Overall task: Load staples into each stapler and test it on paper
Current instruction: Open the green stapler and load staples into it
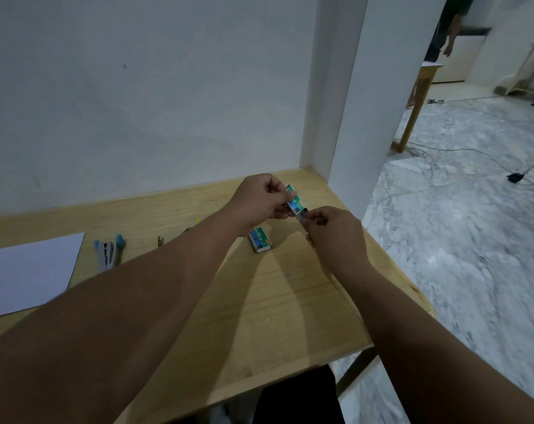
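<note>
Hands meet above the far right part of the wooden worktop (290, 301) in the head view. The left hand (259, 200) curls its fingers and thumb round a small green staple box (295, 203), holding it up off the wood with one end tilted toward the right hand (333, 231). The right hand's thumb and fingers pinch at the inner tray (303, 216) showing at the box's lower end; whether any staples are caught between the fingertips is too small to tell.

Just below the held box, a second staple box (260, 239) of the same green and blue print lies flat on the worktop, close beside the left wrist. Further left, a light blue stapler (110, 250) lies on the wood with its top swung open, near the edge of a white sheet of paper (27, 273) that reaches to the left border. Between the stapler and the left forearm sits a small metal piece (160, 241); what it is cannot be made out.

A white wall (137, 87) rises behind the worktop and a white pillar (360, 102) stands at its right rear corner. To the right lies a marbled floor (473, 224) with a cable (461, 151) trailing across it, and beyond stand another wooden table (418, 96) and part of a second person (449, 29).
</note>
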